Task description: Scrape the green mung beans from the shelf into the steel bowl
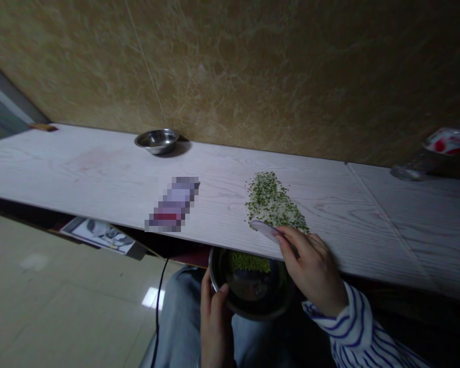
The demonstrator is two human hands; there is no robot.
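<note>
Metal bowls, two: a large round steel bowl point(249, 291) held at the worktop's front edge, above the lap, and a small shiny steel bowl point(157, 149) near the wall. Left hand point(216, 312): fingers clamped on the large bowl's rim. Right hand point(308, 266): thumb and fingers pinched on one thin, pale, rounded disc point(263, 228), its edge at the near side of one loose heap of small green and whitish grains point(270, 199). Green grains point(249, 262) also lie inside the large bowl; too many to count. Worktop point(222, 179) pale, wood-grained; wall point(253, 76) brown, marbled. One clear plastic bottle point(410, 171), red-and-white label, unreadable.
</note>
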